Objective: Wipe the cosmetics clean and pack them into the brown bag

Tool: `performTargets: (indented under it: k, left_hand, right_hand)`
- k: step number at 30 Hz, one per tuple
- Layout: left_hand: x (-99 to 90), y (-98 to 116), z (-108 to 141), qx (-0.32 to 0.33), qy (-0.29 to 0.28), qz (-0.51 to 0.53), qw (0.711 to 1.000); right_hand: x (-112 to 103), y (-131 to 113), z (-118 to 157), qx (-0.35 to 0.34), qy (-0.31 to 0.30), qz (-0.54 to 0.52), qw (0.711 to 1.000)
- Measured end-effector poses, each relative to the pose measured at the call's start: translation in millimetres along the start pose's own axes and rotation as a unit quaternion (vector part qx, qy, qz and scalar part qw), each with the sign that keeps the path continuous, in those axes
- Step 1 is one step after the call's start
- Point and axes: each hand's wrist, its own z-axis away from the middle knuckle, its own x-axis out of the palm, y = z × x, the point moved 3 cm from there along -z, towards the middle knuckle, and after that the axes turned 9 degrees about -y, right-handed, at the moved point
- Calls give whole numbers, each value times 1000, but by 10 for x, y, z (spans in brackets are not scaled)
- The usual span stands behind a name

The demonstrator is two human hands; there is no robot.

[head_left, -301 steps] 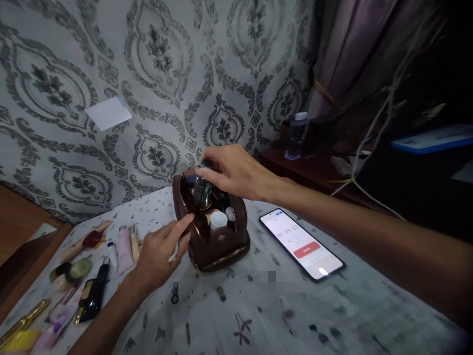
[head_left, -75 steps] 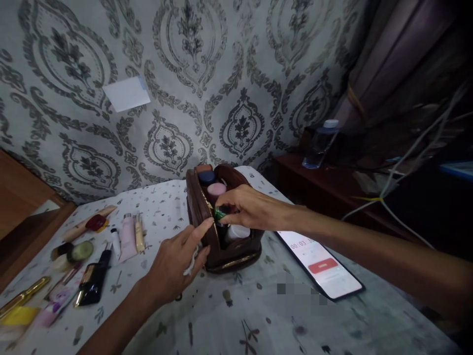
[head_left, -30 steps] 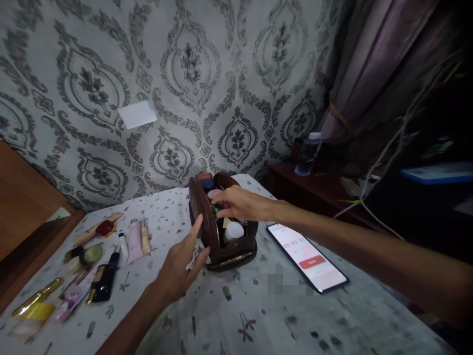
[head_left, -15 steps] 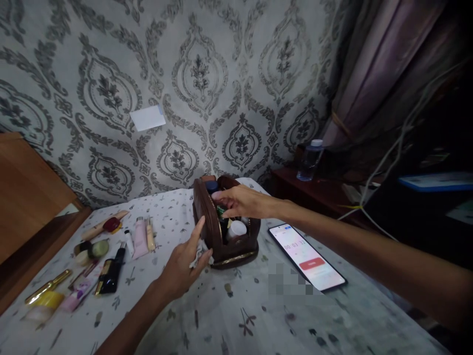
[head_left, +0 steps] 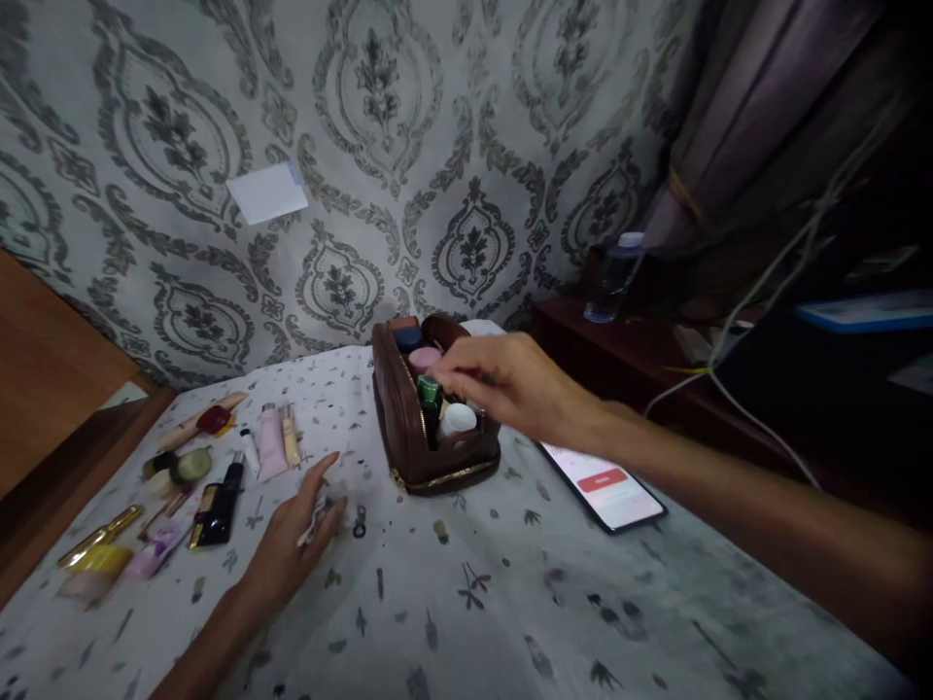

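A brown toiletry bag with a gold zip stands unzipped on the bed. In it are a white-lidded jar, a pink round lid, a dark blue lid and a shiny green item. My right hand is over the bag's right side, fingertips drawn together beside the green item; whatever they may hold is hidden. Left of the bag, my left hand holds a crumpled white tissue between thumb and palm, its index finger stretched out.
Cosmetics lie at the left: a pink tube, a black bottle, a yellow-banded jar and others. A lit phone lies right of the bag, under my right forearm. A water bottle stands on the dark red side table.
My left hand has moved away from the bag, to the left, with the tissue. My right hand has drawn slightly back to the right, its fingers closer together; the pink lid now shows.
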Motion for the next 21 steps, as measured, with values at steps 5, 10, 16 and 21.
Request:
performTargets:
  k: [5,10,16,21]
  left_hand:
    - [51,-256,176,-31,11,-11,999]
    - [169,-292,170,-11,43,-58,997]
    - [192,-277,166,42,77,-78,993]
    - [155,-255,178,28,58,-91,994]
  right_hand:
    - [562,-259,558,-56,-113,-34,991]
    - [1143,-263,827,-12,-276,-54,959]
    - [1573,-290,817,45,-327,-104,938]
    - [1813,-265,722,68,-253,-162,951]
